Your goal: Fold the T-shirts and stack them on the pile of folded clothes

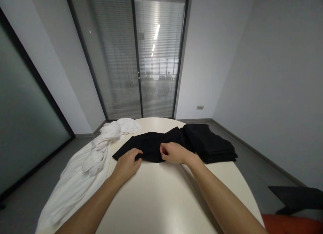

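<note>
Cloth [148,144] lies on desk [151,190]; right hand [173,152] pinches its near edge; left hand [128,164], thumb apart, rests there, probably steadying it.

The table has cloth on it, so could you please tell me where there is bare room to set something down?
Bare table shows between the left forearm and right forearm, nearer than the black cloth, and right of the right forearm, nearer than the black stack. White cloth crowds the left.
</note>
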The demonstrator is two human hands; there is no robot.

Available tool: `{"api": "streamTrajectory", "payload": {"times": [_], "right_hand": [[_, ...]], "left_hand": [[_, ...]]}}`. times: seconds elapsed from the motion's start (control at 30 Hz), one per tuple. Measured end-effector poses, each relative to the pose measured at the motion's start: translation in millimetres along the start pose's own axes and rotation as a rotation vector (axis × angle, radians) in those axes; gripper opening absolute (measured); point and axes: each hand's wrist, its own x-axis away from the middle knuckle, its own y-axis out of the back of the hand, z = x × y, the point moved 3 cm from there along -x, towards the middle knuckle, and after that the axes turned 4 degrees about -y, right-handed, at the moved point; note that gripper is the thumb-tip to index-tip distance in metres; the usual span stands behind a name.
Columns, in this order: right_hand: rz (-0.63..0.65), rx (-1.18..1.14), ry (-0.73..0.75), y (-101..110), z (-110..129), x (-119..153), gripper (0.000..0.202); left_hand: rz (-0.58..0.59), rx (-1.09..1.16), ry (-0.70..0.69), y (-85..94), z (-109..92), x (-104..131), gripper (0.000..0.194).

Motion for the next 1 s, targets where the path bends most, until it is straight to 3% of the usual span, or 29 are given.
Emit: {"api": "streamTrajectory", "payload": {"times": [0.07,0.17,0.33,0.43,0.57,0.63,0.77,0.87,0.93,1.0], "right_hand": [[0.065,-0.015,0.034,-8.1,2.0,-0.8,0.03],[0.036,0.08,0.011,-17.7,8.9,-2.5,0.053],[-0.062,0.23,-0.043,-14.9,23.4,-0.9,0.027],[-0.045,0.227,-0.081,-1.1,22.0,3.4,0.026],[-0.018,0.061,-0.062,24.5,16.9,13.3,0.028],[0.096,-0.078,-0.02,33.9,18.9,20.8,0.027],[0.425,-0.296,0.037,44.8,32.6,39.9,0.031],[0.577,-0.442,0.011,47.2,37.3,47.9,0.039],[0.55,-0.475,-0.017,46.6,31.3,45.8,0.041],[0.404,-0.404,-0.008,45.9,19.4,38.9,0.039]], "left_hand": [[0.011,0.002,-0.005,-0.8,-0.2,0.0,0.019],[-0.003,0.003,0.013,-0.4,0.1,-0.6,0.015],[-0.008,-0.021,0.032,1.4,-1.1,-1.1,0.018],[0.008,-0.073,0.008,4.0,-5.5,-1.3,0.02],[0.078,-0.115,-0.012,11.0,-16.6,-1.7,0.024],[0.149,-0.092,-0.038,15.0,-24.8,-1.0,0.025],[0.37,0.098,-0.122,19.3,-45.2,5.2,0.021],[0.73,0.325,-0.085,16.3,-59.3,17.3,0.021],[1.059,0.49,-0.035,14.2,-69.5,29.1,0.029],[1.315,0.687,0.015,15.4,-80.6,38.5,0.036]]}}
